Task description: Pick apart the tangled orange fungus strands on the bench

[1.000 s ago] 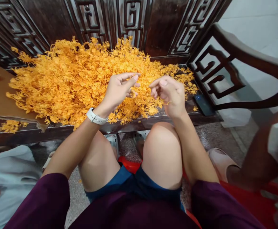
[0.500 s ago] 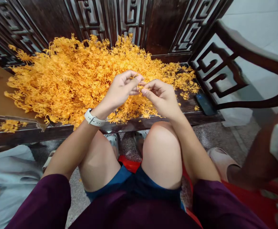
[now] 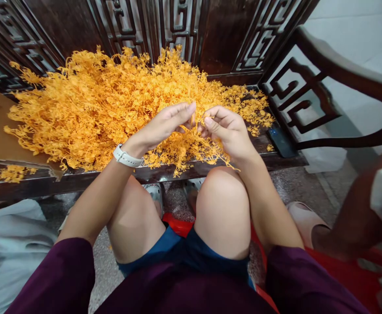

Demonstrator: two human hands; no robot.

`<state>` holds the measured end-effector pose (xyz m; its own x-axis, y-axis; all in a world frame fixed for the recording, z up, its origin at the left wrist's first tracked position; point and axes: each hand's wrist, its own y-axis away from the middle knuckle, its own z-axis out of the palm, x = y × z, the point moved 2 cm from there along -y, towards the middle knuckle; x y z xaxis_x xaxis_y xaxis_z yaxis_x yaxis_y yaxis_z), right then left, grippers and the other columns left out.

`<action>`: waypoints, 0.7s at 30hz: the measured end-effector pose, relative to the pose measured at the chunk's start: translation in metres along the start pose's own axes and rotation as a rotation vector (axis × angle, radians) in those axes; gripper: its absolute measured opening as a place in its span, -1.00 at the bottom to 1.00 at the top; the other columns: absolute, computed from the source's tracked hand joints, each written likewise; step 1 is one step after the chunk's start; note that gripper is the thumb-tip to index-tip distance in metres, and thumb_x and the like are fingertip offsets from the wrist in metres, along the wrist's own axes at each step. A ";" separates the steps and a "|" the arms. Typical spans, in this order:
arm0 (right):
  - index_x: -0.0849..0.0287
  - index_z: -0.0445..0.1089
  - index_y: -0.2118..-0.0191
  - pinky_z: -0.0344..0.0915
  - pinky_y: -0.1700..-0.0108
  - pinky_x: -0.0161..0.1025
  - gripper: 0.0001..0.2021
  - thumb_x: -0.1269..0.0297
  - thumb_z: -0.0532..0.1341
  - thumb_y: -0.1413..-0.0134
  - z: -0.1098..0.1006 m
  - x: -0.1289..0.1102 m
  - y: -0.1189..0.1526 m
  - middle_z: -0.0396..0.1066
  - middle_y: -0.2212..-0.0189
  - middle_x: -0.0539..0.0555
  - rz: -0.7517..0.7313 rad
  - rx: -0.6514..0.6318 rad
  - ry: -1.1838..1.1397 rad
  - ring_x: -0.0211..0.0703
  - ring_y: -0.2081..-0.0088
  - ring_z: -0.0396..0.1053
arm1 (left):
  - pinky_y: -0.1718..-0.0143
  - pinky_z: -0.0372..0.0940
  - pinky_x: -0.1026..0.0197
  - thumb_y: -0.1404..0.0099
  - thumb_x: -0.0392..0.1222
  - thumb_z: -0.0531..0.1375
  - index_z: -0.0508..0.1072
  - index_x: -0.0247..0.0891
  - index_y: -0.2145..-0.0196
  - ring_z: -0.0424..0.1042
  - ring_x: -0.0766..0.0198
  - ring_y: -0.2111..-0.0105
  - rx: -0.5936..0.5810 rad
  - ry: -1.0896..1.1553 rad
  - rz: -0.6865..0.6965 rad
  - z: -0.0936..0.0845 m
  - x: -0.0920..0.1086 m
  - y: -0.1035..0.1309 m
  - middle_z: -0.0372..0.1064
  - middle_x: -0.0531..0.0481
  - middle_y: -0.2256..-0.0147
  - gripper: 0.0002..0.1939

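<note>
A large heap of tangled orange plastic sprigs (image 3: pixel 105 104), thin-stemmed with small spidery heads, lies in front of me. Over its front right part, my left hand (image 3: pixel 167 124) has its thumb laid along bent fingers, with thin orange strands at the fingertips. Just to the right, my right hand (image 3: pixel 225 128) pinches orange sprig pieces between thumb and fingers. A small gap separates the two hands. Below them an orange sprig (image 3: pixel 207 153) hangs toward the bench's front edge, its thin stem ending under my right wrist. The exact grip points are partly hidden by my fingers.
The heap rests on a dark wooden bench (image 3: pixel 79 178) with a carved back and a curved armrest (image 3: pixel 344 69). A phone (image 3: pixel 281 141) lies at the right end, a cardboard sheet (image 3: pixel 1 126) at the left. People sit on both sides of me.
My hands have drawn slightly apart; the left thumb has straightened. More orange strands now hang beneath them, down over the bench's front edge.
</note>
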<state>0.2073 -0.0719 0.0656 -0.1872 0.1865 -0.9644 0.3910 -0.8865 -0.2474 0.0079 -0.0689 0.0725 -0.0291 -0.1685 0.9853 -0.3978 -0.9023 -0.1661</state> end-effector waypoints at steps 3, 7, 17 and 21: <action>0.09 0.51 0.23 0.39 0.29 -0.26 -0.59 -0.12 0.56 -0.17 0.001 -0.001 0.000 0.54 0.37 0.00 0.015 -0.019 -0.026 -0.25 0.39 0.40 | 0.24 0.34 0.27 -0.37 0.33 0.39 0.49 -0.25 0.38 0.44 0.40 0.33 -0.032 -0.020 0.027 0.001 -0.001 -0.001 0.46 0.03 0.36 -0.45; 0.11 0.47 0.25 0.39 0.29 -0.26 -0.56 -0.14 0.55 -0.18 0.004 -0.003 0.001 0.51 0.37 0.01 0.032 -0.071 -0.071 -0.23 0.36 0.43 | 0.24 0.34 0.21 -0.39 0.29 0.39 0.44 -0.26 0.50 0.43 0.39 0.39 -0.100 0.080 0.014 0.008 0.001 -0.001 0.43 0.03 0.45 -0.42; 0.13 0.45 0.26 0.30 0.31 -0.29 -0.63 -0.04 0.49 -0.31 0.005 -0.004 0.006 0.44 0.48 -0.04 -0.037 -0.257 -0.173 -0.28 0.44 0.33 | 0.35 0.26 0.22 -0.34 0.16 0.44 0.33 -0.24 0.59 0.30 0.40 0.51 -0.221 0.347 -0.017 0.018 0.007 0.009 0.17 0.09 0.56 -0.42; 0.15 0.46 0.26 0.28 0.32 -0.28 -0.66 0.02 0.49 -0.32 0.002 -0.001 0.006 0.43 0.48 -0.03 -0.066 -0.309 -0.187 -0.27 0.43 0.32 | 0.36 0.25 0.24 -0.38 0.12 0.42 0.40 -0.25 0.56 0.28 0.42 0.53 -0.267 0.378 -0.014 0.020 0.004 0.009 0.25 0.08 0.57 -0.48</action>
<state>0.2080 -0.0779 0.0652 -0.3716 0.1328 -0.9188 0.6214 -0.6998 -0.3524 0.0227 -0.0857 0.0743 -0.3341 0.0442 0.9415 -0.6217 -0.7611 -0.1849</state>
